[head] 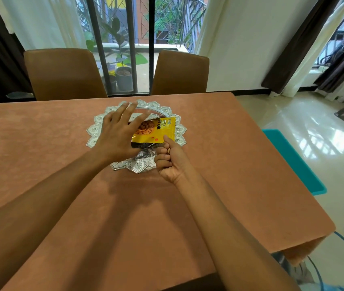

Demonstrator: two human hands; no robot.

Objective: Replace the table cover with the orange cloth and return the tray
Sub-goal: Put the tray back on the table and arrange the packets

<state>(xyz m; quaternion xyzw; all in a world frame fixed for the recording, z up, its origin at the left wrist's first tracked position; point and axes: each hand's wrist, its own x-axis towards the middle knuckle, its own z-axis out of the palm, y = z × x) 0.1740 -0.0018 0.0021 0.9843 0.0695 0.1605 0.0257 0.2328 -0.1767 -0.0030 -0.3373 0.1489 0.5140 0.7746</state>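
The orange cloth point(219, 164) covers the whole table and hangs over its right edge. A round silver tray point(179, 131) with a scalloped rim rests on it near the far middle. On the tray lies a yellow snack packet point(158, 130). My right hand point(170, 159) is closed with its thumb pressed on the packet's near right corner. My left hand point(117, 133) hovers over the tray's left half with fingers spread, its fingertips over the packet's left part. It grips nothing that I can see.
Two brown chairs point(64, 72) point(180, 72) stand at the table's far side before a barred window. A teal mat point(292, 160) lies on the glossy floor to the right. Blue hoops show near the table's right front corner.
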